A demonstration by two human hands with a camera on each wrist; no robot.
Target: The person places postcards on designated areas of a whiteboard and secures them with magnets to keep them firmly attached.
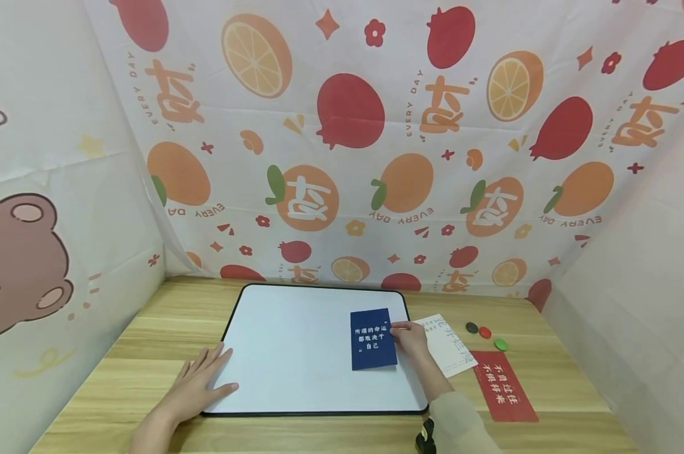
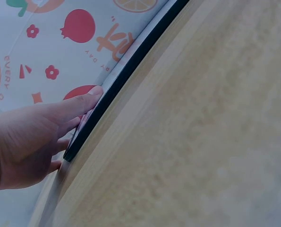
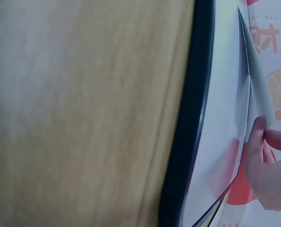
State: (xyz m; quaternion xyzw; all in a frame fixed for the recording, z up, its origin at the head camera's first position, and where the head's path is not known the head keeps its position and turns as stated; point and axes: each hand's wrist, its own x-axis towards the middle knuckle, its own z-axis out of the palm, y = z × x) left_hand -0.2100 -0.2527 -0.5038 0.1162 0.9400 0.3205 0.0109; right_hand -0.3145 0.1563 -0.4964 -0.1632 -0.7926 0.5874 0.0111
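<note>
A whiteboard [image 1: 296, 391] with a thin black frame lies flat on the wooden table. My right hand [image 1: 411, 340] pinches the right edge of a dark blue card [image 1: 370, 359] printed with white Chinese characters, over the board's right part. In the right wrist view, thumb and finger hold the card [image 3: 258, 90], its pale back showing, tilted against the board's surface. My left hand [image 1: 197, 384] rests with spread fingers on the board's lower left edge. From the left wrist, the hand [image 2: 41, 137] is seen with its thumb on the black frame [image 2: 116, 90].
A white card [image 1: 447, 347] and a red card [image 1: 503, 388] with white characters lie right of the board. Black [image 1: 471, 327], red [image 1: 484, 332] and green [image 1: 501, 344] round pieces sit beyond them. A fruit-printed cloth [image 1: 353, 189] hangs behind the table [image 1: 120, 378].
</note>
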